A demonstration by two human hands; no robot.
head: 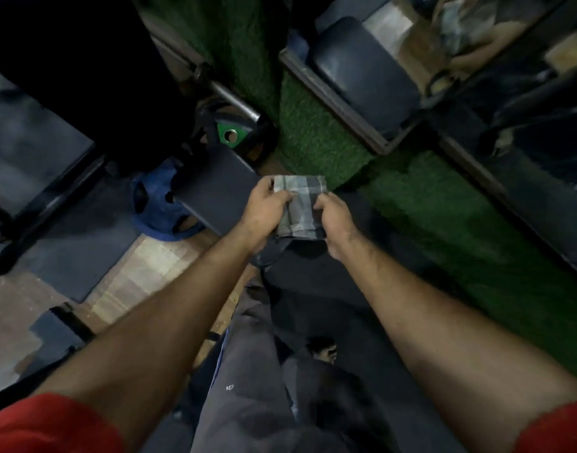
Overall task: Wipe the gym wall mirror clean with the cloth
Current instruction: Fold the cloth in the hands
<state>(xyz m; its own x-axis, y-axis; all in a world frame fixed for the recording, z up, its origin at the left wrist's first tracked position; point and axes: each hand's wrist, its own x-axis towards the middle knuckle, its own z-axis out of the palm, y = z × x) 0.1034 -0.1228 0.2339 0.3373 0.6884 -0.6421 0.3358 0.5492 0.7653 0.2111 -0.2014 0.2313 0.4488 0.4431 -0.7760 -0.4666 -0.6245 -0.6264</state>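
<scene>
Just above the middle of the frame, the fingers point(282, 198) of the left hand point(264, 210) curl over the left edge of the cloth point(300, 207), with the thumb side up near its top left corner. The fingers of the right hand point(334, 220) pinch the cloth's right edge about halfway down. The cloth is a folded grey checked piece, held flat between the two hands and in the air above the floor, its lower edge hanging a little below the knuckles. Both wrists are nearly straight. The two bare forearms run back from the hands toward the lower corners of the frame, spreading apart as they go, and each ends in a red sleeve point(48, 426) at the bottom edge.

Under the arms, at lower centre, are the person's grey trousers point(248, 387). A band of green turf point(444, 204) crosses from upper centre to the right edge. The mirror point(525, 103) fills the upper right, dim and streaked, showing blurred reflections of dark padded equipment. A dark pad point(215, 194) lies just left of the left hand, with a blue weight plate point(156, 204) partly beneath it and a black plate with a green hub point(230, 134) above it.
</scene>
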